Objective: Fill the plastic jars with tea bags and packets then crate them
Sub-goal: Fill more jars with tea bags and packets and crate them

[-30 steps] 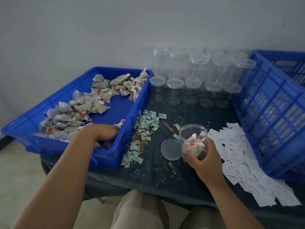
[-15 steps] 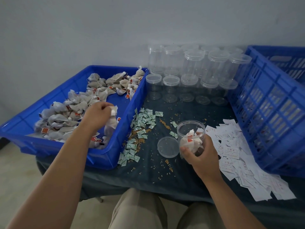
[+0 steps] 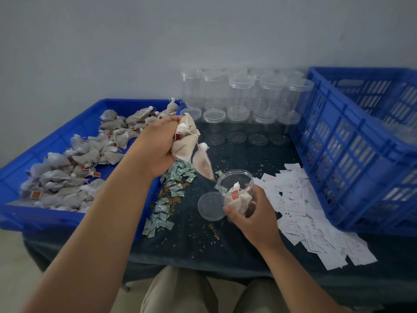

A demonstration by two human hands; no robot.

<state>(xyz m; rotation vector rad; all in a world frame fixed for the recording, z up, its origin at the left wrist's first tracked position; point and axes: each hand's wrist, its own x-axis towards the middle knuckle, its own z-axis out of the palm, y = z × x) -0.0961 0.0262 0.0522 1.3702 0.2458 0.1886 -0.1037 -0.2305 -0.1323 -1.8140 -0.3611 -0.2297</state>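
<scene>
The left hand, fingers curled, is clutching beige mesh tea bags near the clear plastic jar gripped by the right hand; one dangling bag is risking falling onto the bench.

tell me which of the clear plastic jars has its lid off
The clear plastic jar gripped by the right hand, with white tea bags inside; its round clear lid lies beside it. The stacked jars at the back all wear lids.

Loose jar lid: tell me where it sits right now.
In the head view, the loose lid lies flat on the dark cloth, just left of the open jar gripped by the right hand, with the green packets further left.
</scene>
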